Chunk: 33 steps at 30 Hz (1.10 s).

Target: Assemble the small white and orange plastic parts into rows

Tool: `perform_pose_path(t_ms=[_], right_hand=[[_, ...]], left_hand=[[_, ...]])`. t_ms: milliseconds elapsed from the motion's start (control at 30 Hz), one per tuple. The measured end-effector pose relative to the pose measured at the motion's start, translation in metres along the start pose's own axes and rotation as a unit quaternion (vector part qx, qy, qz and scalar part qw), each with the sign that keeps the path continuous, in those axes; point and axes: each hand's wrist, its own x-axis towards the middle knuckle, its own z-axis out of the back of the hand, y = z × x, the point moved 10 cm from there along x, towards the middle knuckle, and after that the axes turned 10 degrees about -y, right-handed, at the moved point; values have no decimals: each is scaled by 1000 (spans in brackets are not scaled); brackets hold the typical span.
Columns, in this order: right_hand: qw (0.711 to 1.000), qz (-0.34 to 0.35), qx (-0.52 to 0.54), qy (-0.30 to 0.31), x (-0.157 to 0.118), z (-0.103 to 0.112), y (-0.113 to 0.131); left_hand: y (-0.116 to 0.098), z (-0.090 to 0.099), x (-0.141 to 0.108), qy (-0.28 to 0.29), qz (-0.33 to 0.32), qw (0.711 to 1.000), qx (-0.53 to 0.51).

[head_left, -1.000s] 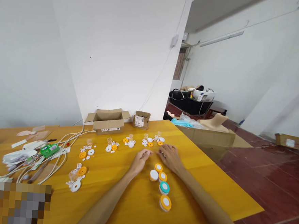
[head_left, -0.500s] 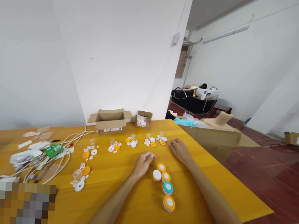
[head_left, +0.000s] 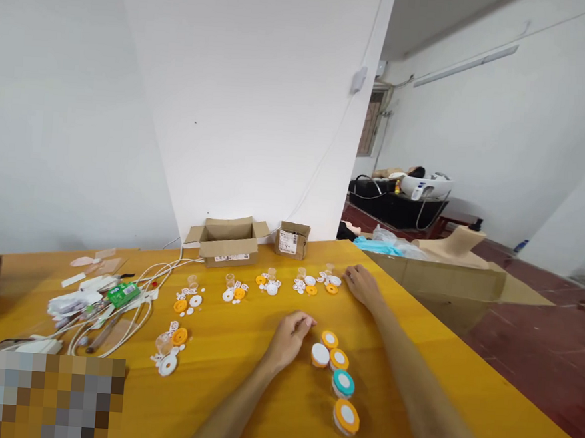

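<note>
My left hand [head_left: 290,339] rests on the wooden table, its fingers curled in and thumb against the forefinger; no object shows in it. Just to its right stand several round capped containers: a white-topped one [head_left: 320,354], a teal-rimmed one [head_left: 344,383] and orange-rimmed ones, the nearest being an orange-rimmed one [head_left: 347,415]. My right hand [head_left: 364,285] lies palm down farther back, fingers bent but loose, holding nothing visible. Beside its fingertips is a white disc [head_left: 335,281], with an orange ring [head_left: 331,289] and a clear cup [head_left: 330,269] in the same small group.
More groups of clear cups, rings and small white parts run leftward, ending with a white ring [head_left: 167,365]. An open cardboard box [head_left: 229,251] and a smaller box [head_left: 291,243] stand by the wall. White cables [head_left: 140,308] and a green packet [head_left: 123,293] lie at left.
The view has turned slightly left, so everything sits farther right in the picture. Both hands keep nearly the same places on the table, and the containers and parts stay put.
</note>
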Motion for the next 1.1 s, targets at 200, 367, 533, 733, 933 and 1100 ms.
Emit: perform_pose_path(t_ms=[200, 367, 533, 733, 933, 1100], right_hand=[[996, -54, 52, -45, 2, 6, -12], [979, -72, 147, -124, 2, 20, -19], [948, -77, 250, -182, 0, 32, -27], [937, -67, 275, -205, -14, 40, -32], [971, -35, 159, -174, -33, 46, -19], [992, 3, 36, -124, -53, 46, 0]], left_hand=[[-6, 4, -10, 2, -17, 1000, 26], [-10, 8, -16, -3, -31, 999, 42], [-13, 12, -23, 0, -46, 997, 57], [-17, 15, -32, 11, -68, 994, 80], [-18, 16, -39, 27, -80, 991, 100], [-18, 19, -45, 36, -79, 990, 107]])
